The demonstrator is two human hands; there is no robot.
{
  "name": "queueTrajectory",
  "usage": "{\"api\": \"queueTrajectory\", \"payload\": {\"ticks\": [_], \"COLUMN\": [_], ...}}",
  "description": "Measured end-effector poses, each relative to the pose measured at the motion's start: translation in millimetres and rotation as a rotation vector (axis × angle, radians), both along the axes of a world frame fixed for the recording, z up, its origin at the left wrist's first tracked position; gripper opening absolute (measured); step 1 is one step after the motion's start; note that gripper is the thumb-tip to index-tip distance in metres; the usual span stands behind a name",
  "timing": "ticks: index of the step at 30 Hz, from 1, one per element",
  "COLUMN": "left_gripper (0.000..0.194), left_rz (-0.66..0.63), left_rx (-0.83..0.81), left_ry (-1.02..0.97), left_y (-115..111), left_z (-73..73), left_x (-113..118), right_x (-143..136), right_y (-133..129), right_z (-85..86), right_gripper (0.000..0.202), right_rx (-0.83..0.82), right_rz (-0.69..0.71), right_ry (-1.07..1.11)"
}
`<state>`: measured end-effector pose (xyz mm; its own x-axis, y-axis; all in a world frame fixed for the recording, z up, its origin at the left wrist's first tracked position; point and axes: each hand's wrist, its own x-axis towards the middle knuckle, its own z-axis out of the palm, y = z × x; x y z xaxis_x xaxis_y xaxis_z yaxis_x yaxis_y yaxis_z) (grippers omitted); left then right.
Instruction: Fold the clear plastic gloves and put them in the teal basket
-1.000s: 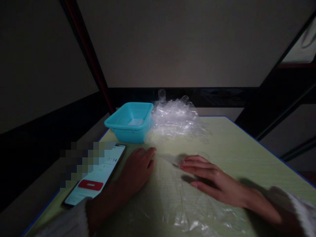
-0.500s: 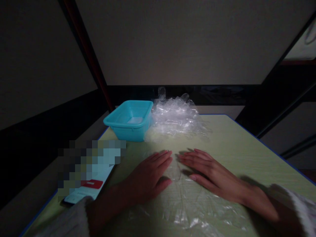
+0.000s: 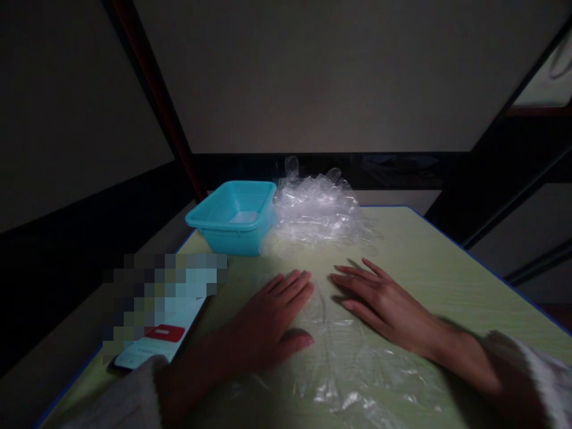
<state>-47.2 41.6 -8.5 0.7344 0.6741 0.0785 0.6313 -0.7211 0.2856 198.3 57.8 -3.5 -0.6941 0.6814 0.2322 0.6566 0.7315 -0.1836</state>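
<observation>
A thin, see-through plastic disposable glove (image 3: 328,375) lies spread on the table in front of me, with creases catching the light. My left hand (image 3: 272,322) rests palm down over its left side, fingers stretched out and thumb apart. On the other side, my right hand (image 3: 384,307) is open over the glove's right part, its fingers spread and slightly lifted. Neither hand grips anything. Beyond them sits a loose heap of clear disposable gloves (image 3: 317,208), several fingers sticking out at its edges.
A turquoise plastic basket (image 3: 230,238) stands left of the heap, something pale on its bottom. A phone (image 3: 147,351) lies at the left, partly blurred out. The pale table (image 3: 447,268) has a blue edge and meets a wall at the back.
My right hand has shifted slightly right, its fingers spreading and lifting. The left hand stays almost in place, its fingers a little more apart.
</observation>
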Motion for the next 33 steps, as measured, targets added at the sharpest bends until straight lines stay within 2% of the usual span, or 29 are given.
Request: {"api": "queueTrajectory", "payload": {"ticks": [5, 8, 15, 19, 22, 24, 26, 29, 33], "left_gripper": [0.044, 0.035, 0.036, 0.038, 0.038, 0.038, 0.038, 0.043, 0.045], "left_rz": [0.096, 0.16, 0.272, 0.318, 0.243, 0.117, -0.031, -0.198, -0.237], "left_rx": [0.15, 0.17, 0.21, 0.209, 0.222, 0.199, 0.14, 0.044, -0.03], "left_ry": [-0.117, -0.124, -0.073, -0.071, -0.13, -0.146, -0.126, -0.089, -0.069], "left_y": [-0.3, 0.3, 5.0, 7.0, 4.8, 1.7, -1.7, -5.0, -5.4], "left_z": [0.3, 0.6, -3.9, -5.9, -4.4, -1.9, 1.1, 4.8, 8.1], "left_x": [-0.4, 1.1, 0.5, -1.3, -1.0, 0.0, 1.3, 2.7, 2.2], "right_x": [4.4, 6.9, 10.3, 10.3, 10.1, 10.3, 10.8, 12.4, 21.3], "right_y": [1.4, 3.3, 10.1, 10.3, 7.7, 4.9, 1.7, -1.6, 1.1], "right_z": [1.8, 1.9, -7.1, -4.7, 7.0, 17.1, 26.4, 35.0, 34.8], "right_gripper": [0.033, 0.035, 0.039, 0.037, 0.025, 0.016, 0.015, 0.017, 0.016], "right_rx": [0.101, 0.099, 0.058, 0.032, -0.047, -0.144, -0.252, -0.398, -0.543], "right_rz": [-0.064, -0.114, -0.19, -0.153, -0.008, 0.139, 0.233, 0.266, 0.213], "right_ry": [0.076, 0.057, 0.008, 0.095, 0.212, 0.245, 0.224, 0.173, 0.065]}}
